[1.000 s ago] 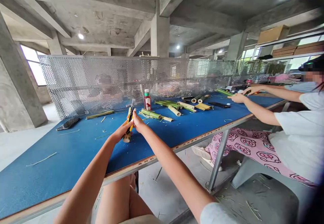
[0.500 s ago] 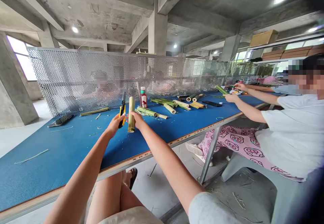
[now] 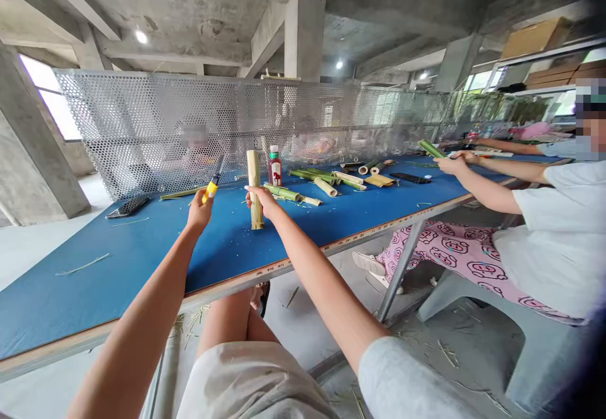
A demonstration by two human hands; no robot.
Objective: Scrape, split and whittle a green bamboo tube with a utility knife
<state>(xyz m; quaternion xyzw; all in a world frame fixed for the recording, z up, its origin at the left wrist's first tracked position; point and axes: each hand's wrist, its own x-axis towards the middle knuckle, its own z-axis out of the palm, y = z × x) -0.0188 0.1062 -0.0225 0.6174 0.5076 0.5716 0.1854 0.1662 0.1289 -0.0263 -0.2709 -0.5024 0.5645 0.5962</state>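
My left hand (image 3: 199, 212) is closed around the yellow handle of a utility knife (image 3: 213, 183), its blade pointing up and slightly right. My right hand (image 3: 263, 200) grips a pale, peeled piece of bamboo (image 3: 254, 176) that stands nearly upright over the blue table (image 3: 222, 248). Knife and bamboo are apart. Just beyond my right hand lies a green bamboo piece (image 3: 281, 192), and behind it stands a bottle with a dark red label (image 3: 275, 166).
More bamboo tubes (image 3: 326, 186) and strips lie right of the bottle, near a black phone (image 3: 411, 178). Another phone (image 3: 127, 207) is at far left. A perforated metal screen (image 3: 156, 135) runs along the back. A co-worker's hand (image 3: 449, 165) holds green bamboo at right.
My left hand has moved left with the knife, away from the bamboo, and the knife now tilts right. The bamboo has turned to another side in my right hand. The view has shifted slightly.
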